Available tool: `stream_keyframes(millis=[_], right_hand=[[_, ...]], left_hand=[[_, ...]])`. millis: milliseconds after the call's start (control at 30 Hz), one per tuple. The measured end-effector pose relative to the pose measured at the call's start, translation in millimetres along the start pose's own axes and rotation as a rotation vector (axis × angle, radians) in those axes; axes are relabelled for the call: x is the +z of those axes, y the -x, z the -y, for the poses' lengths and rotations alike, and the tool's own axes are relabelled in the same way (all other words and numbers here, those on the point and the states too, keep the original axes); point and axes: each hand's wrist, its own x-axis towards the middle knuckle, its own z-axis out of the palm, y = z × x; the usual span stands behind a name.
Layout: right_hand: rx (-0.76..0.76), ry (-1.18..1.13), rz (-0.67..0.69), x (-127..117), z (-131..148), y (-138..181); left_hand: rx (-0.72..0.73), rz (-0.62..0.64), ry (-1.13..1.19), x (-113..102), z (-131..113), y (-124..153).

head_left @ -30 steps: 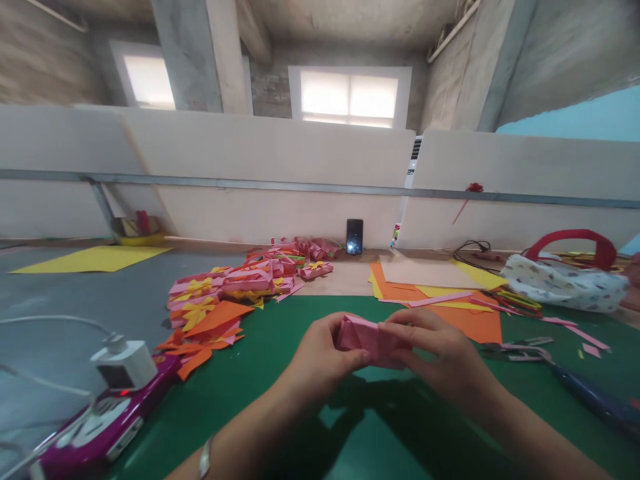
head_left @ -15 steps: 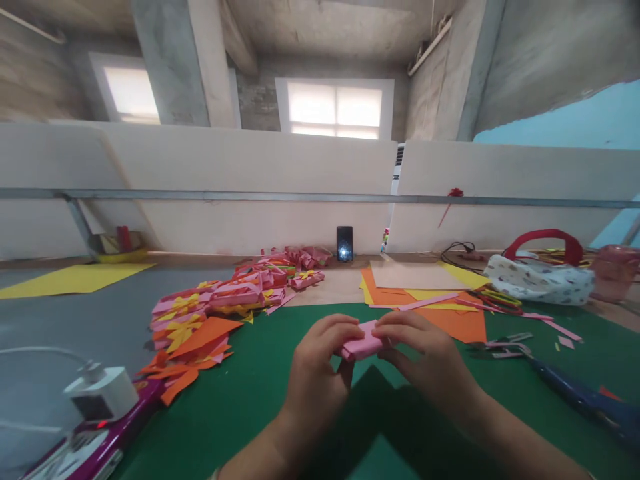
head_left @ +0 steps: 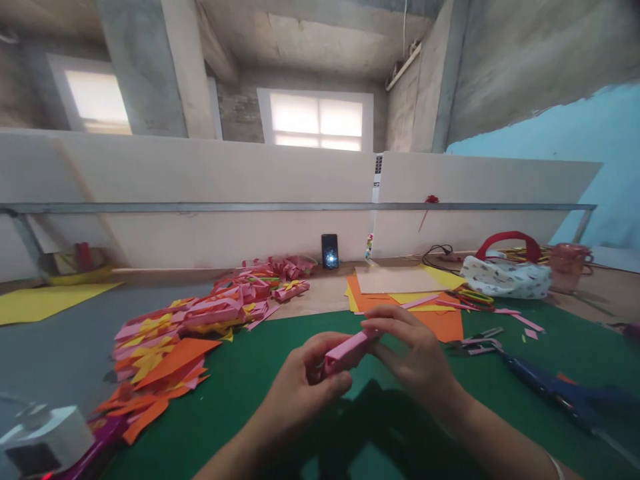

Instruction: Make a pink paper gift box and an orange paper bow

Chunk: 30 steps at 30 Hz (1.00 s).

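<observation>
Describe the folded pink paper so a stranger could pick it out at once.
Start with the green work surface in front of the person. Above its middle, the left hand and right hand hold the folded pink paper. Unlike the pink pieces heaped to the left, it is held up off the surface.

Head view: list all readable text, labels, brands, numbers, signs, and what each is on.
None readable.
Dark marks between white panels: too small.
Coloured strip below them: too blurred.
Phone: bright spot, no legible text.
Pink paper in hand: no lettering visible.
</observation>
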Motion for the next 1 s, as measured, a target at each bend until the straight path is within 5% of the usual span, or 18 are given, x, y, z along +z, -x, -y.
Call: stream_keyframes(millis=[200,400,533,733,867,1000], right_hand=[[0.1,-0.152,0.059,-5,7,-5],[0.416,-0.436,0.153,-7,3,-10],[0.498,-0.544,0.301,-3,3,-8],[0.502,-0.474,0.407,0,7,-9],[0.521,-0.383,0.434,-1,7,-9],[0.596,-0.171,0.306,-2,3,-10]], left_hand=[[-0.167,0.336,0.336,-8,-8,2],[-0.196,0.319,0.453,-9,-1,-2],[-0.22,0.427,0.523,-11,6,-1],[-0.279,0.396,0.58,-17,29,-3],[-0.29,0.371,0.517,-21,21,-4],[-0.292,0.162,0.217,-19,5,-5]])
